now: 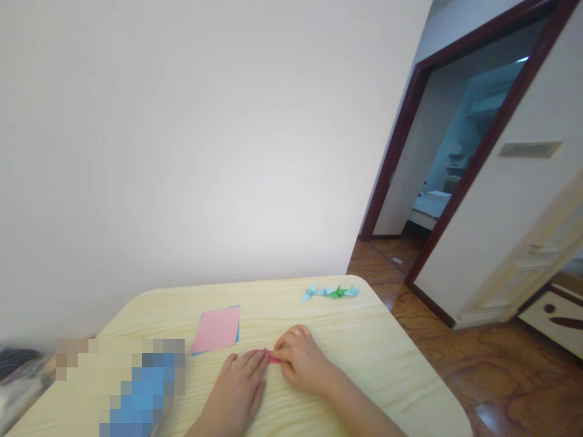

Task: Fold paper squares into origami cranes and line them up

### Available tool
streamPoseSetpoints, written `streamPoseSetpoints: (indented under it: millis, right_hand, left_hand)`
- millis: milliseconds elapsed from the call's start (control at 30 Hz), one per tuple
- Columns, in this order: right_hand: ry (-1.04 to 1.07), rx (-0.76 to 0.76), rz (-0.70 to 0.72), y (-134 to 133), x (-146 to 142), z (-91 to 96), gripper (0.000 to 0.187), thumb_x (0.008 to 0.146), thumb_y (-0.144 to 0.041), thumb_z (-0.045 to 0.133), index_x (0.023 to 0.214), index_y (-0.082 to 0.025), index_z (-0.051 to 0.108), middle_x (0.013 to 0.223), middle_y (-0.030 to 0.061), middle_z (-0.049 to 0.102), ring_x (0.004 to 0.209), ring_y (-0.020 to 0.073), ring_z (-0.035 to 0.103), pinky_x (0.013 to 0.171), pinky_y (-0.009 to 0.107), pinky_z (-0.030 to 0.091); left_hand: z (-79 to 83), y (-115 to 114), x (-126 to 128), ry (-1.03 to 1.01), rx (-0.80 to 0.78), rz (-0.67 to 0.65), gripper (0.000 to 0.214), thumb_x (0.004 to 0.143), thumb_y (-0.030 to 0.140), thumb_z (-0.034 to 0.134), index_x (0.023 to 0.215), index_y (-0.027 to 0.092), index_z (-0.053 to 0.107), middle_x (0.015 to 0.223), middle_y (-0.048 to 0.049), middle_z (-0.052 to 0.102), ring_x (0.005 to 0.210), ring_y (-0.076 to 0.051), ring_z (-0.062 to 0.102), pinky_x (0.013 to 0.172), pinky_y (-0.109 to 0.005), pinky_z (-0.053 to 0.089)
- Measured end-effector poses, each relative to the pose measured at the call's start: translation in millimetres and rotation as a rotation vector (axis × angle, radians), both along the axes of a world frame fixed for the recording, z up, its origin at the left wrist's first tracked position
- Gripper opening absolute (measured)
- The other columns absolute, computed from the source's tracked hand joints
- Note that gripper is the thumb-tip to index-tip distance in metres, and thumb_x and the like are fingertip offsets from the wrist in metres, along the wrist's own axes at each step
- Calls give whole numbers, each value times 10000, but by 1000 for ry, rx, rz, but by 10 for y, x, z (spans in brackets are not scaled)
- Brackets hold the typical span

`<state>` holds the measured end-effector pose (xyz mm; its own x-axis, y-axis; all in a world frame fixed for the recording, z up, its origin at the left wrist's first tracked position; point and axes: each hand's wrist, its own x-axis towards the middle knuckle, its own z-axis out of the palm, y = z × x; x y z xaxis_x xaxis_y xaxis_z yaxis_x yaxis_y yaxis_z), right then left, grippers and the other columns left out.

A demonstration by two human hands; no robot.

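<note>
Entry, read from my remote station: one folded pink paper strip (273, 359), near the middle of the desk's (319, 315) near edge, its long axis running roughly side to side between the hands. Right hand (303, 358): curled, fingers bent down over the strip's right end, apparently pinching it. Left hand (234, 388): released, fingers extended, tips touching the strip's left end. Both hands touch it; the right covers more. Also listed: a pink paper sheet (215, 329) atop a blue paper sheet (237, 332), just left of the hands; a green origami crane (337, 292) among pale blue origami cranes (310, 294) at the far edge; one blurred object (136, 382), near left corner, unidentifiable.
</note>
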<state>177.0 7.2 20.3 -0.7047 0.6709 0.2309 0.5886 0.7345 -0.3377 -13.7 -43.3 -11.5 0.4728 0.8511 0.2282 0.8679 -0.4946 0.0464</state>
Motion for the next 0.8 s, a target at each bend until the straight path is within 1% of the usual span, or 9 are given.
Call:
streamPoseSetpoints:
  millis: [133, 233, 300, 400, 467, 600, 700, 800]
  right_hand:
    - [-79, 29, -28, -119, 10, 36, 328, 828, -225, 449, 1151, -215, 510, 1088, 51, 568, 1035, 201, 430, 1008, 411, 176]
    - [-151, 42, -39, -187, -14, -11, 383, 855, -271, 413, 1224, -177, 446, 1164, 92, 543, 1106, 238, 404, 1032, 471, 119]
    - [-175, 40, -50, -229, -21, -49, 452, 867, -344, 396, 1282, -164, 384, 1258, 115, 484, 1185, 269, 344, 1041, 506, 60]
    - [-151, 6, -38, -283, -10, -78, 549, 861, -465, 371, 1334, -194, 304, 1376, 92, 349, 1275, 278, 228, 1051, 516, 7]
    - [-136, -18, -36, -305, -4, -85, 569, 855, -491, 366, 1339, -199, 297, 1393, 82, 318, 1292, 277, 199, 1055, 516, -3]
    - [-135, -43, -29, -319, -23, -113, 600, 856, -509, 345, 1340, -157, 298, 1398, 109, 286, 1305, 292, 161, 1044, 540, -45]
    - [-135, -69, -21, -307, -20, -131, 614, 852, -529, 335, 1345, -166, 284, 1411, 94, 252, 1308, 308, 135, 1039, 555, -39]
    - [-134, -125, -8, -277, 39, -124, 637, 836, -564, 341, 1361, -222, 229, 1431, 61, 199, 1313, 308, 114, 1042, 555, 3]
  left_hand:
    - [11, -45, 25, 15, -18, 17, 412, 846, 260, 386, 1255, 246, 429, 1267, -48, 535, 1124, -236, 493, 909, -435, 353]
    - [21, -71, 50, 18, -57, 28, 448, 830, 254, 394, 1277, 232, 403, 1299, -60, 500, 1152, -255, 465, 931, -460, 335]
    - [33, -84, 67, 11, -83, 35, 478, 814, 250, 407, 1291, 219, 384, 1317, -73, 476, 1172, -267, 443, 948, -476, 315]
    - [56, -104, 90, 8, -118, 38, 518, 798, 243, 410, 1311, 200, 350, 1337, -95, 447, 1198, -278, 409, 968, -500, 284]
    - [73, -117, 101, 12, -141, 37, 533, 794, 251, 411, 1318, 187, 337, 1342, -107, 438, 1209, -282, 392, 979, -512, 262]
    - [116, -136, 122, 13, -176, 50, 551, 792, 258, 417, 1328, 174, 315, 1372, -107, 394, 1224, -282, 370, 985, -487, 268]
    - [161, -135, 142, 7, -209, 59, 551, 794, 265, 420, 1326, 163, 319, 1377, -105, 384, 1217, -286, 377, 974, -472, 291]
    - [190, -134, 155, -4, -234, 73, 544, 785, 265, 439, 1309, 150, 353, 1362, -117, 405, 1209, -303, 385, 962, -494, 297]
